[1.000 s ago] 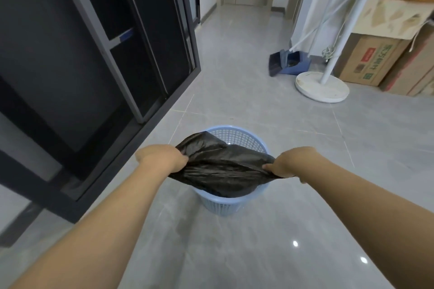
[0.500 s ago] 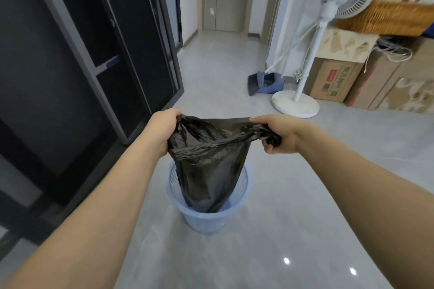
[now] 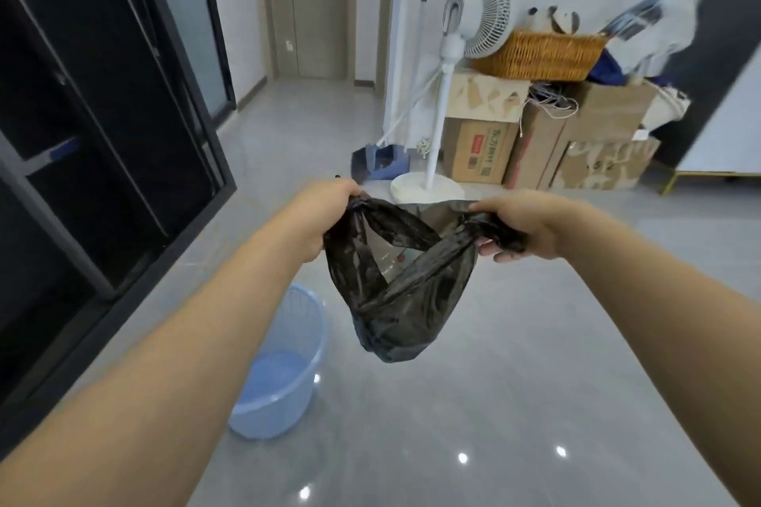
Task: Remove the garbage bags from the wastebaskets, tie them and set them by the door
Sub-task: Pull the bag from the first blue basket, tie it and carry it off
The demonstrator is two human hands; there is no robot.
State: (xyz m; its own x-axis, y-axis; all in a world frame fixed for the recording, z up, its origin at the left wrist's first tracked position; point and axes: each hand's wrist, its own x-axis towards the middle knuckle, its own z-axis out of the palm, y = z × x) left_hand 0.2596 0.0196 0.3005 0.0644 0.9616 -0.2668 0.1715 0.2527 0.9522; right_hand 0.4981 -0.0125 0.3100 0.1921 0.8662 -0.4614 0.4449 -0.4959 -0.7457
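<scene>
A black garbage bag (image 3: 395, 300) is held up in the air between two bare hands, clear of the floor. One bunched side of its mouth is gripped by the left hand (image 3: 325, 210), the other by the right hand (image 3: 523, 226), so that the mouth is stretched between them and the body hangs below. A light blue wastebasket (image 3: 280, 375) is seen on the grey tiled floor (image 3: 494, 403), lower left of the bag and partly hidden by the left forearm. Farther back, a white pedestal fan (image 3: 453, 53), stacked cardboard boxes (image 3: 547, 140) and a wicker basket (image 3: 539, 56) are ranged along the wall, with a closed door (image 3: 313, 4) at the end of the hallway.
</scene>
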